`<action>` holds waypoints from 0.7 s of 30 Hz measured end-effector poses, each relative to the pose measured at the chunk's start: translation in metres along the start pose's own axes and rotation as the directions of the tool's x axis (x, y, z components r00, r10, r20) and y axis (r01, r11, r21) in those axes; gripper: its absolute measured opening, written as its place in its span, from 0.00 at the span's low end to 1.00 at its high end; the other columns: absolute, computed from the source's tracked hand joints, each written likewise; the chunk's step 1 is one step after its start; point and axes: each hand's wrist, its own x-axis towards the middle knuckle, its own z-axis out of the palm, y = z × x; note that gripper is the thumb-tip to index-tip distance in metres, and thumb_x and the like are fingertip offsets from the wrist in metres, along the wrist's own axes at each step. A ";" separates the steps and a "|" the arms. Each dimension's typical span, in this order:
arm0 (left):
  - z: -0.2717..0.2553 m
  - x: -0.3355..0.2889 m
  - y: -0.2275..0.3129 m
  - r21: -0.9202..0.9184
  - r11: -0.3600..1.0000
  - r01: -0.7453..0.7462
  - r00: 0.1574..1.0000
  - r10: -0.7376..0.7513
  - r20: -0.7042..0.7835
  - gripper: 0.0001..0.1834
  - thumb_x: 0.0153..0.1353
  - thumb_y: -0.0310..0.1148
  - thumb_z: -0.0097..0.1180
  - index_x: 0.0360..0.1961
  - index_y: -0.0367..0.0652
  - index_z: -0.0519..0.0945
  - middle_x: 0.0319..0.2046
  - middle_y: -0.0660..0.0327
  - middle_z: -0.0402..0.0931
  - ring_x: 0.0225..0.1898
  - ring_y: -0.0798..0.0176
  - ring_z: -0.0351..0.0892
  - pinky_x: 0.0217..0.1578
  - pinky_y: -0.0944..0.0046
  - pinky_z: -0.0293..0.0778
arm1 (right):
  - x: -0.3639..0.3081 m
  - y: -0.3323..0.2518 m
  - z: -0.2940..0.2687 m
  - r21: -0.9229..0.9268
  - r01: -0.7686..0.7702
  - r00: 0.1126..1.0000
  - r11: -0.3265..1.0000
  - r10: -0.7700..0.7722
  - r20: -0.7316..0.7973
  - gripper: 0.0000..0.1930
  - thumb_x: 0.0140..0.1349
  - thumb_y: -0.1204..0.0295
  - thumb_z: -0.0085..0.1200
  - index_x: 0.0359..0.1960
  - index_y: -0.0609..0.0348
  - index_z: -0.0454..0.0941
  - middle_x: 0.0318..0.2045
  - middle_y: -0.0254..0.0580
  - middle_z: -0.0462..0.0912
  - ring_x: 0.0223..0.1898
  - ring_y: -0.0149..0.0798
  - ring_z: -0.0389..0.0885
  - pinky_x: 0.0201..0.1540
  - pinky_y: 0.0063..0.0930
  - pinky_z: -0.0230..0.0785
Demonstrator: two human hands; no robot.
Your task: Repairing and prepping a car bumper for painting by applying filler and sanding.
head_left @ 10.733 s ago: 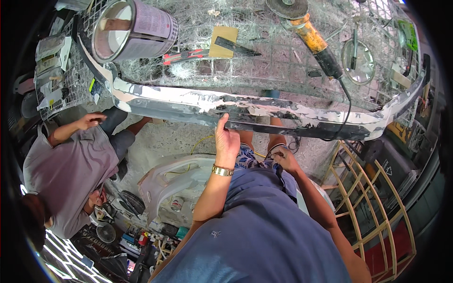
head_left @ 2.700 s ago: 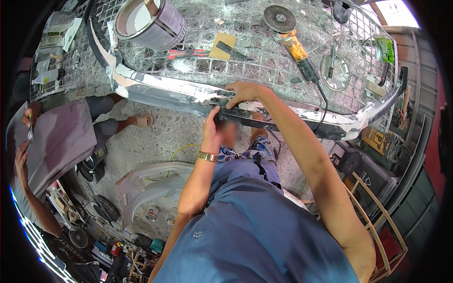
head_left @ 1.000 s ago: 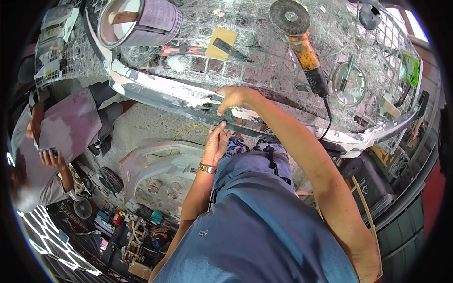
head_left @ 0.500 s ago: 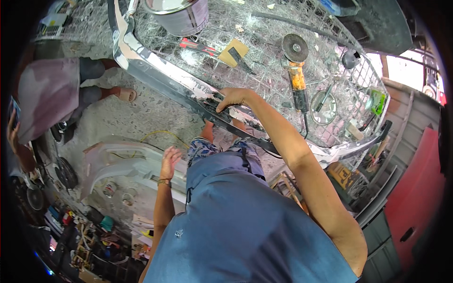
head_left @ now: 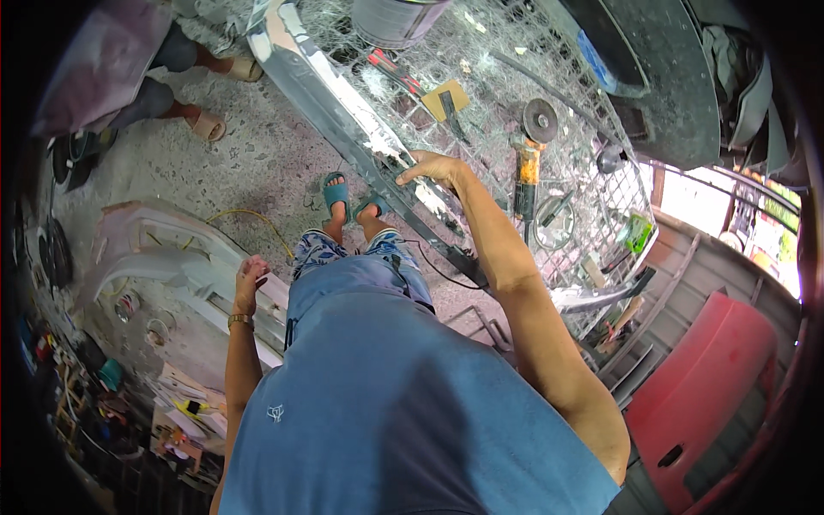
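My right hand [head_left: 436, 169] grips the edge of a long car bumper [head_left: 322, 103], thumb on its near side and the other fingers partly hidden behind it. The bumper is dark grey with white and bare patches and lies along the near edge of a wire-mesh table. Away from it, my left hand [head_left: 251, 273] hangs low on the left, empty, its fingers loosely bent and apart. Past my right hand, an orange and black angle grinder [head_left: 527, 176] lies on the mesh. Closer to the bumper are a red-handled tool [head_left: 396, 72] and a dark spreader [head_left: 451, 114] on a yellowish card.
A large can [head_left: 396, 21] stands on the mesh table [head_left: 502, 94]. A round lid [head_left: 555, 221] lies near the grinder. Behind my left hand, a pale bumper [head_left: 154, 257] rests on the floor. A red panel [head_left: 699, 395] leans at right. Another person's sandalled feet [head_left: 209, 124] are at upper left.
My view has shifted, and my sandalled feet now show more fully beside the bumper. My right hand stays on the bumper. My left hand's fingers have curled a little.
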 end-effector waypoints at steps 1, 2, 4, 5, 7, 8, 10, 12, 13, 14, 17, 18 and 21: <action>0.002 -0.003 0.000 -0.038 0.999 -0.001 1.000 0.000 -0.014 0.20 0.61 0.45 0.57 0.51 0.49 0.73 0.44 0.65 0.80 0.46 0.66 0.78 0.49 0.64 0.70 | 0.000 0.001 0.000 -0.010 -0.018 1.000 1.000 0.018 -0.004 0.32 0.45 0.71 0.71 0.55 0.63 0.74 0.49 0.41 0.80 0.54 0.36 0.73 0.59 0.28 0.61; 0.006 -0.011 -0.004 -0.054 0.998 -0.008 0.999 0.006 -0.032 0.20 0.61 0.45 0.57 0.51 0.49 0.73 0.44 0.65 0.80 0.46 0.66 0.78 0.49 0.64 0.70 | 0.001 0.002 -0.001 -0.021 -0.034 0.999 0.999 0.034 -0.008 0.32 0.45 0.70 0.71 0.55 0.61 0.74 0.49 0.40 0.80 0.54 0.36 0.72 0.59 0.28 0.61; 0.016 -0.020 -0.004 -0.060 0.998 -0.023 1.000 0.022 -0.015 0.20 0.62 0.44 0.56 0.52 0.49 0.73 0.43 0.66 0.79 0.46 0.67 0.78 0.48 0.64 0.70 | 0.022 0.035 -0.019 -0.078 -0.021 0.997 0.997 0.015 -0.080 0.32 0.46 0.69 0.71 0.56 0.61 0.74 0.48 0.40 0.80 0.53 0.36 0.73 0.58 0.28 0.61; 0.020 -0.025 -0.007 -0.046 0.999 -0.005 1.000 0.005 -0.005 0.21 0.62 0.43 0.56 0.54 0.48 0.73 0.44 0.67 0.79 0.47 0.67 0.78 0.48 0.64 0.70 | 0.026 0.042 -0.023 -0.065 -0.031 0.996 0.997 0.026 -0.081 0.32 0.46 0.69 0.71 0.56 0.61 0.74 0.48 0.40 0.80 0.53 0.36 0.73 0.58 0.28 0.61; 0.026 -0.037 -0.024 -0.037 0.999 -0.008 0.999 0.007 -0.045 0.24 0.61 0.45 0.57 0.55 0.46 0.73 0.43 0.65 0.79 0.46 0.65 0.78 0.47 0.63 0.71 | 0.020 0.030 -0.016 -0.057 -0.042 0.998 0.998 0.039 -0.052 0.34 0.45 0.68 0.72 0.57 0.61 0.73 0.50 0.40 0.78 0.54 0.36 0.71 0.59 0.29 0.60; 0.029 -0.043 -0.032 -0.017 1.000 -0.003 0.998 0.001 -0.064 0.26 0.60 0.46 0.59 0.55 0.44 0.73 0.43 0.64 0.78 0.45 0.64 0.78 0.47 0.62 0.71 | 0.021 0.029 -0.014 -0.069 -0.036 0.999 0.997 0.033 -0.038 0.34 0.45 0.68 0.72 0.57 0.61 0.73 0.50 0.40 0.78 0.54 0.36 0.71 0.59 0.29 0.60; 0.036 -0.051 -0.042 -0.023 1.000 0.001 0.998 -0.003 -0.067 0.26 0.59 0.45 0.59 0.55 0.44 0.73 0.43 0.64 0.78 0.45 0.64 0.78 0.46 0.62 0.71 | 0.020 0.032 -0.015 -0.078 -0.024 0.999 0.997 0.020 -0.051 0.36 0.45 0.67 0.72 0.58 0.61 0.72 0.52 0.41 0.77 0.55 0.37 0.70 0.61 0.30 0.58; 0.044 -0.055 -0.053 -0.027 0.998 0.055 0.994 -0.058 -0.097 0.26 0.59 0.44 0.59 0.56 0.43 0.73 0.43 0.63 0.78 0.44 0.64 0.78 0.46 0.62 0.72 | 0.018 0.027 -0.014 -0.076 -0.003 0.999 0.997 0.000 -0.035 0.37 0.45 0.67 0.72 0.59 0.61 0.71 0.52 0.41 0.77 0.56 0.38 0.70 0.62 0.30 0.56; 0.046 -0.057 -0.060 -0.051 0.996 0.067 0.992 -0.072 -0.106 0.26 0.59 0.42 0.59 0.56 0.42 0.73 0.43 0.62 0.79 0.44 0.64 0.79 0.45 0.63 0.72 | 0.013 0.021 -0.011 -0.069 0.011 1.000 0.998 -0.012 -0.021 0.38 0.45 0.66 0.72 0.59 0.61 0.70 0.53 0.42 0.77 0.56 0.38 0.69 0.63 0.31 0.55; 0.048 -0.058 -0.067 -0.062 0.996 0.066 0.991 -0.073 -0.112 0.26 0.59 0.42 0.59 0.56 0.42 0.73 0.43 0.62 0.79 0.44 0.64 0.79 0.45 0.63 0.72 | 0.009 0.015 -0.009 -0.078 0.010 1.000 0.997 -0.011 -0.014 0.38 0.45 0.66 0.72 0.59 0.61 0.70 0.53 0.42 0.77 0.56 0.38 0.69 0.63 0.31 0.55; 0.053 -0.061 -0.087 -0.078 0.994 0.080 0.985 -0.091 -0.144 0.25 0.59 0.41 0.58 0.56 0.41 0.73 0.43 0.61 0.79 0.43 0.64 0.79 0.45 0.63 0.72 | -0.001 0.002 0.000 -0.101 -0.006 1.000 0.995 0.004 -0.016 0.38 0.45 0.66 0.72 0.59 0.61 0.70 0.54 0.43 0.76 0.57 0.39 0.69 0.63 0.31 0.55; 0.054 -0.061 -0.088 -0.088 0.993 0.083 0.986 -0.094 -0.136 0.25 0.59 0.40 0.58 0.55 0.41 0.73 0.43 0.61 0.79 0.43 0.64 0.79 0.44 0.63 0.72 | 0.001 0.004 -0.001 -0.122 -0.023 0.997 0.992 0.015 -0.071 0.37 0.45 0.67 0.72 0.59 0.61 0.70 0.54 0.43 0.76 0.56 0.39 0.70 0.62 0.30 0.56; 0.060 -0.061 -0.093 -0.094 0.992 0.090 0.986 -0.101 -0.129 0.24 0.60 0.40 0.58 0.55 0.40 0.73 0.43 0.60 0.79 0.43 0.63 0.80 0.44 0.63 0.73 | 0.005 0.010 -0.004 -0.090 -0.007 0.999 0.996 0.002 -0.052 0.36 0.46 0.68 0.72 0.59 0.61 0.70 0.52 0.42 0.78 0.55 0.38 0.72 0.60 0.30 0.60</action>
